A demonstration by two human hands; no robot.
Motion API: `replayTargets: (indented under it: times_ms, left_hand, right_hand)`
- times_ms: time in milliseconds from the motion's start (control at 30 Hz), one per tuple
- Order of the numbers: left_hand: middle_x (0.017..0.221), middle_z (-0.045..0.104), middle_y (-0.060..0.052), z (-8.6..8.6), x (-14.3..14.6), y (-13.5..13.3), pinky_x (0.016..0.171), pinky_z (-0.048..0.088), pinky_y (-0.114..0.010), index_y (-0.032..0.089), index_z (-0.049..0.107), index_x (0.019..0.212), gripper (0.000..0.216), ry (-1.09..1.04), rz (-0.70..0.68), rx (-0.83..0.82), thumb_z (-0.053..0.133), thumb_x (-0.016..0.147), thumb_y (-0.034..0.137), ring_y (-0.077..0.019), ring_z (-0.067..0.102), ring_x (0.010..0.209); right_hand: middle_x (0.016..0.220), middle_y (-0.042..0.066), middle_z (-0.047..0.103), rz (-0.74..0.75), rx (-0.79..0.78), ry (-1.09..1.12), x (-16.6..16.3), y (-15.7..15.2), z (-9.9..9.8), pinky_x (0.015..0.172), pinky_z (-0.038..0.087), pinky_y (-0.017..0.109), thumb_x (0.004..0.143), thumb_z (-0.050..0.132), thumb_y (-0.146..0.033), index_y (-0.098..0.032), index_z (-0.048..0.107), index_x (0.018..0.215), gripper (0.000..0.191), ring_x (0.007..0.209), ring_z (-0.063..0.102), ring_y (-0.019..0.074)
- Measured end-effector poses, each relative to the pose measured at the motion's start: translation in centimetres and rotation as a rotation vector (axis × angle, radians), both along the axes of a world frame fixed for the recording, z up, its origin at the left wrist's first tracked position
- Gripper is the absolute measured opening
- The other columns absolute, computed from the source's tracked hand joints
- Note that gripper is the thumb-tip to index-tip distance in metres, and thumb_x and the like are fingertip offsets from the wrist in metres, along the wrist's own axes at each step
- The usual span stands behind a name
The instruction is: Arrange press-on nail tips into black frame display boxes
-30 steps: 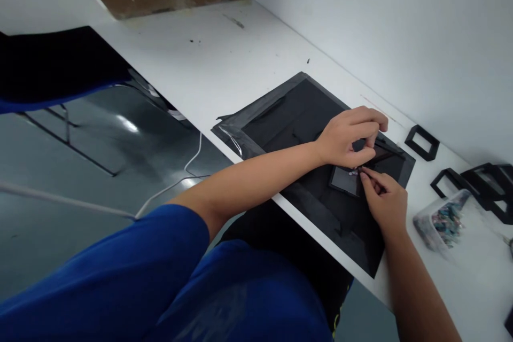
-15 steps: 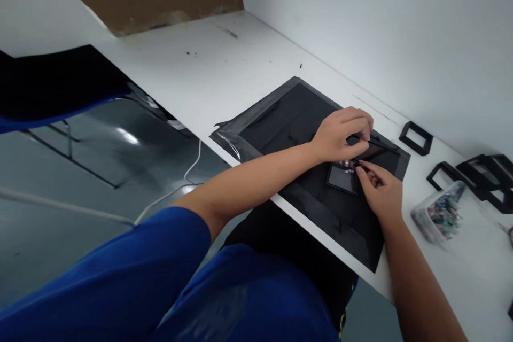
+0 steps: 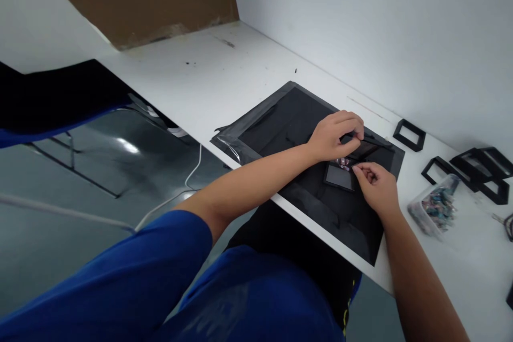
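A small black hinged frame (image 3: pixel 339 177) with a grey inner panel lies on a dark mat (image 3: pixel 264 133). Its upper half looks raised as a dark panel (image 3: pixel 367 148). My left hand (image 3: pixel 335 136) reaches over it, thumb and fingers pinched at the edge of that raised half. Across the middle of the frame sit several small shiny pinkish pieces (image 3: pixel 343 162). My right hand (image 3: pixel 375 186) is at the frame's right side, thumb and index finger pressed together beside these pieces. What lies between its fingertips is too small to tell, and its other fingers are curled in.
A clear plastic tub (image 3: pixel 435 206) of small coloured pieces stands right of my right forearm. Black frames (image 3: pixel 409 134) lie along the wall, several of them piled (image 3: pixel 479 168) at the right. A brown board (image 3: pixel 140 0) stands at the far end of the white table (image 3: pixel 192 83).
The whole view has shifted slightly. Both hands stay at the black frame in nearly the same pose, and more of the small shiny pieces shows between them.
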State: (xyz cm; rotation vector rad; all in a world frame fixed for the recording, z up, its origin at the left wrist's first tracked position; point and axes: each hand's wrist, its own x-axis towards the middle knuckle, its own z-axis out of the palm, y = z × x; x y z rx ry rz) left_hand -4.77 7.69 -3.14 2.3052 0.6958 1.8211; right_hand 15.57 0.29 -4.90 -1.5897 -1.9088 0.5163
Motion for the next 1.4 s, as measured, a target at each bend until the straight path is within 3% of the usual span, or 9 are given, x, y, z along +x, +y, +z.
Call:
replayTargets:
  times_ms: [367,567,833,1100,1400]
  left_hand:
    - [0.091,0.068,-0.005,-0.3,0.1,0.2,0.087,0.051,-0.030,0.019,0.061,0.082,0.011,0.031,-0.024,-0.031,0.051,0.086,0.018,-0.0142,0.064,0.089]
    - [0.089,0.069,-0.004,-0.5,0.3,0.4,0.086,0.051,-0.030,0.019,0.061,0.085,0.012,0.005,-0.074,-0.076,0.050,0.086,0.015,-0.0143,0.064,0.089]
    - [0.089,0.069,-0.006,-0.6,0.3,0.7,0.088,0.052,-0.032,0.018,0.062,0.087,0.013,-0.004,-0.098,-0.100,0.050,0.087,0.015,-0.0150,0.064,0.089]
    - [0.090,0.068,-0.006,-0.6,0.5,0.5,0.085,0.052,-0.031,0.018,0.062,0.089,0.013,0.004,-0.148,-0.142,0.050,0.087,0.015,-0.0145,0.063,0.088]
    - [0.089,0.069,-0.005,-0.5,0.4,0.8,0.082,0.052,-0.030,0.018,0.062,0.087,0.013,0.012,-0.162,-0.126,0.050,0.086,0.015,-0.0142,0.064,0.085]
  right_hand:
    - [0.063,0.003,0.064,-0.115,-0.239,0.300,0.2,1.4,0.4,0.050,0.039,0.026,0.064,0.077,-0.064,-0.016,0.074,0.080,0.051,0.054,0.050,0.0127]
    - [0.061,0.002,0.062,-0.184,-0.241,0.364,0.3,1.8,-0.2,0.048,0.035,0.025,0.063,0.079,-0.064,-0.016,0.074,0.084,0.053,0.052,0.047,0.0108]
    - [0.069,0.006,0.069,-0.108,-0.389,0.379,0.2,1.3,0.4,0.049,0.033,0.026,0.062,0.080,-0.056,-0.016,0.077,0.083,0.045,0.055,0.051,0.0127]
    - [0.049,-0.005,0.050,-0.196,-0.322,0.351,-0.2,1.5,0.3,0.044,0.022,0.024,0.064,0.079,-0.058,-0.016,0.069,0.080,0.045,0.044,0.034,0.0073]
    - [0.049,-0.004,0.052,-0.232,-0.252,0.275,-0.7,1.1,0.5,0.044,0.027,0.026,0.065,0.076,-0.064,-0.017,0.072,0.080,0.050,0.043,0.037,0.0094]
